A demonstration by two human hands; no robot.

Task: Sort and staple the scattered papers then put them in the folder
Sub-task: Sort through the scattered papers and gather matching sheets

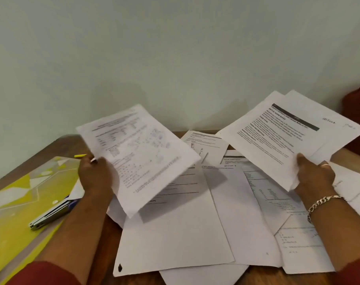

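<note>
My left hand (94, 173) grips a printed sheet (138, 157) by its left edge and holds it tilted above the table. My right hand (314, 173) grips two overlapping printed sheets (288, 132) at their lower corner, raised over the right side. Several loose papers (195, 219) lie scattered and overlapping on the wooden table (105, 233) beneath both hands. A yellow-green folder (20, 202) lies at the left. On it rests a silver stapler (51, 214), near my left forearm.
A pale wall rises just behind the table. A small yellow object (80, 155) lies at the folder's far edge. Something dark red (357, 116) stands at the far right. A black mark (120, 268) shows on the corner of one near sheet.
</note>
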